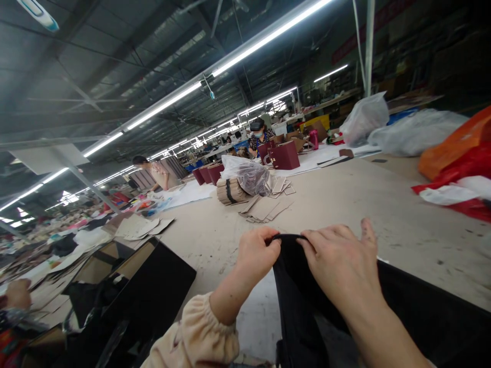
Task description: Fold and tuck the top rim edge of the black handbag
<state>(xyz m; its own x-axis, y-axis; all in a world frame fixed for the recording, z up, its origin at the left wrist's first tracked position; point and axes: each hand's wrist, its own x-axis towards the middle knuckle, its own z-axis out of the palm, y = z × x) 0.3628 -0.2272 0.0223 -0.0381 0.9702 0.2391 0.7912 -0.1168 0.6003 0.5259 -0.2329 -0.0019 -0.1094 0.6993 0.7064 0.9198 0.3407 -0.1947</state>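
Note:
Both hands are at the upper edge of a piece of black fabric (297,301), which hangs down toward me like the side of a bag. My left hand (258,255) pinches the edge's left corner between thumb and fingers. A short way to the right, my right hand (341,260) grips the same edge, thumb beneath and fingers on top, with one finger raised. A dark, stiff-looking panel (433,306) extends rightward from behind my right wrist. Whether it joins the fabric I cannot tell.
Black boxy pieces with tan insides (153,281) stand at left, near another person's hand (18,294). Ahead lie cardboard pieces (266,208), a strapped bundle (231,191) and maroon boxes (284,155). Plastic bags (418,132) and an orange-red bag (456,148) sit at right.

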